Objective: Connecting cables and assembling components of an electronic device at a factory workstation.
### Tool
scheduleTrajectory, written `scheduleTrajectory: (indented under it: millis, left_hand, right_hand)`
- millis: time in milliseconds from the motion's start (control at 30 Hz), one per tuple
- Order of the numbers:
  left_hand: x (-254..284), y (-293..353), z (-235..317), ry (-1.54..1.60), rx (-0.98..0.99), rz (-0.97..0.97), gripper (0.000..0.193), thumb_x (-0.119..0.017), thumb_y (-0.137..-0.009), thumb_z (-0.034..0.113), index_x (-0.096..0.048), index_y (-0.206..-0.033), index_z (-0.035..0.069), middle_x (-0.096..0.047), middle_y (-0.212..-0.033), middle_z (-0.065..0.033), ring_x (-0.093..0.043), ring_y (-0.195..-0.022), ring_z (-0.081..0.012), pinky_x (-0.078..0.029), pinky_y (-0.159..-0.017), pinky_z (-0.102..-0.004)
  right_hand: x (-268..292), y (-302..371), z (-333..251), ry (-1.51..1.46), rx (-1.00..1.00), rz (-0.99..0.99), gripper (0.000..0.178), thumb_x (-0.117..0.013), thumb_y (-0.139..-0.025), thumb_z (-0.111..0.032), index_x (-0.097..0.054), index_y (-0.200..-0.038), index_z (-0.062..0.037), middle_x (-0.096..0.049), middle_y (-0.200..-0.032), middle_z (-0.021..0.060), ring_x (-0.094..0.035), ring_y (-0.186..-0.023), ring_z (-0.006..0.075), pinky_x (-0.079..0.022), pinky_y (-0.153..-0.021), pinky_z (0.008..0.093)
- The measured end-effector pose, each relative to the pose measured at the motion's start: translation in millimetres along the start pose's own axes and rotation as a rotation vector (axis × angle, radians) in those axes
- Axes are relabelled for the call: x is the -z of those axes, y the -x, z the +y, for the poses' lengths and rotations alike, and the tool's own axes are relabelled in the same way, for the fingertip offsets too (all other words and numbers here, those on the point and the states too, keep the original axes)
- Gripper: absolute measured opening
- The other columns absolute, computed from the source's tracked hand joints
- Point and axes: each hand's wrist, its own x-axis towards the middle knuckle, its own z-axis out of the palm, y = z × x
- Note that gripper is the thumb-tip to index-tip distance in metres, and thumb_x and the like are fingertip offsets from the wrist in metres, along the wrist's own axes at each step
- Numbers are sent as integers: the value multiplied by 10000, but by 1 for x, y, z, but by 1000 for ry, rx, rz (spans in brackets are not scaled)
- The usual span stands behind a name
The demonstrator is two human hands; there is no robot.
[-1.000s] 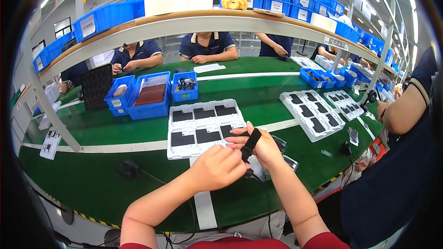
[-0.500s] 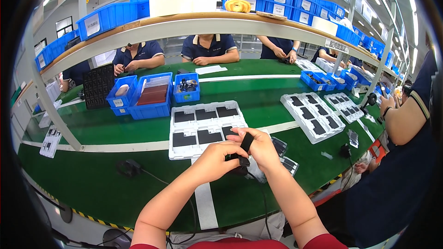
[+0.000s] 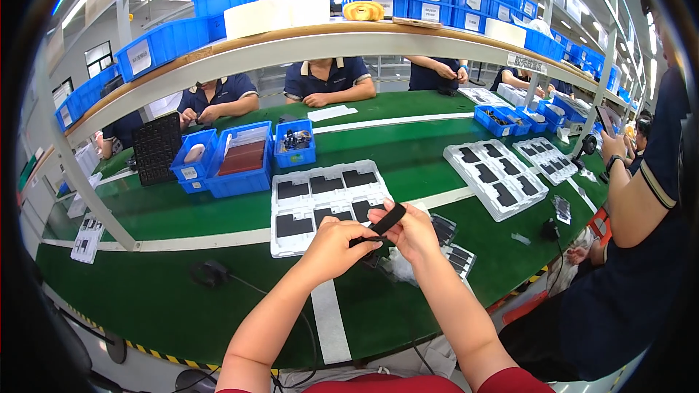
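Observation:
Over the white tray's near edge, both my hands meet around a black strap. The wide end of the black strap (image 3: pixel 390 218) slants up to the right between the thumb and fingers of my right hand (image 3: pixel 416 236). My left hand (image 3: pixel 333 247) pinches a narrow black part at the strap's lower left; whether it belongs to the same piece I cannot tell. Behind them lies the white moulded tray (image 3: pixel 313 202) with several flat black pieces in its pockets. A crumpled clear plastic bag (image 3: pixel 400 266) sits under my right hand, partly hidden.
Another white tray (image 3: pixel 512 208) of black pieces lies to the right. Blue bins (image 3: pixel 247 183) stand at the back left. A black plug-like part with a cable (image 3: pixel 211 274) rests at the left. A shelf (image 3: pixel 306 45) spans above. A co-worker (image 3: pixel 619 247) stands at the right.
The strap has tipped from nearly upright to a flatter slant. My right fingers have shifted along it, and my left hand has closed in beneath it. The view has shifted slightly.

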Motion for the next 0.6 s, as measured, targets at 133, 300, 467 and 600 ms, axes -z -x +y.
scheduleTrajectory:
  millis: [133,300,467,600]
  left_hand:
    - [-9,-1,-6,-81,-1,54,110,-652,-730,191,-669,-804,111,-614,-747,7,-528,-671,-144,-280,-722,-295]
    - [-11,-2,0,-97,-73,34,91,-655,-726,178,-675,-806,142,-615,-765,19,-505,-681,-115,-241,-730,-300]
    - [-2,3,3,5,-148,17,101,-672,-705,157,-672,-798,117,-614,-754,17,-503,-675,-107,-253,-718,-284]
    - [0,11,3,316,-187,55,140,-705,-641,54,-666,-772,84,-636,-754,-17,-521,-670,-134,-319,-677,-286]
  right_hand:
    - [-1,15,8,-257,-59,-24,313,-595,-825,-243,-513,-949,32,-583,-1005,187,-594,-924,249,-494,-778,337]
    - [12,29,9,-584,-141,-31,343,-472,-892,-318,-481,-1006,5,-552,-1092,188,-501,-1087,279,-413,-899,376]
    - [-2,63,3,-564,-79,-146,457,-295,-946,-290,-316,-1271,31,-386,-1293,197,-357,-1219,261,-348,-949,364]
    - [-10,70,5,-295,239,-223,415,-306,-929,-152,-294,-1287,58,-297,-1368,156,-301,-1263,258,-280,-1023,371]
